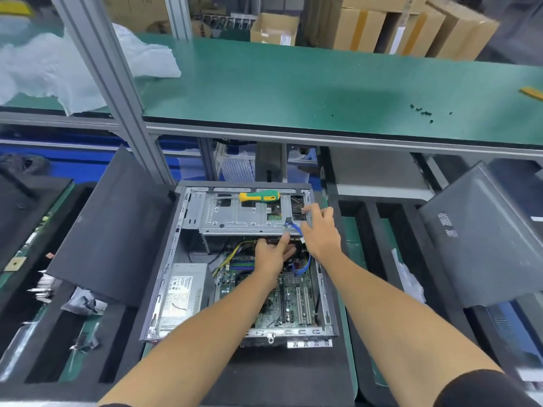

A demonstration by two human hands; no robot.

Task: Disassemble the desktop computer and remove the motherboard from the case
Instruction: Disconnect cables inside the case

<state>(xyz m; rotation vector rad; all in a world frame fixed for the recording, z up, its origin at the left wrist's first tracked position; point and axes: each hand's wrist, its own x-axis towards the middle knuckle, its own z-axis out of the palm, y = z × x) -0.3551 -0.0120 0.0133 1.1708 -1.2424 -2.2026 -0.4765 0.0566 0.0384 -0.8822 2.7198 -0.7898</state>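
Observation:
An open desktop case (pixel 164 277) lies on its side on a black foam pad. Inside it, the green motherboard (pixel 293 301) fills the right half and a silver power supply (pixel 183 292) sits at the left. A metal drive cage (pixel 235 215) spans the far end, with a yellow-and-green screwdriver (pixel 258 196) lying on it. My left hand (pixel 271 254) reaches under the cage's near edge, fingers stretched out over the board. My right hand (pixel 320 227) grips the cage's right end, beside a blue cable (pixel 296 230) that loops down to the board.
A dark side panel (pixel 117 230) leans at the left of the case, and another grey panel (pixel 484 239) stands at the right. A green shelf (pixel 323 86) runs above, with small black screws (pixel 423 111) on it. Loose parts lie on the foam tray (pixel 44 342) at the left.

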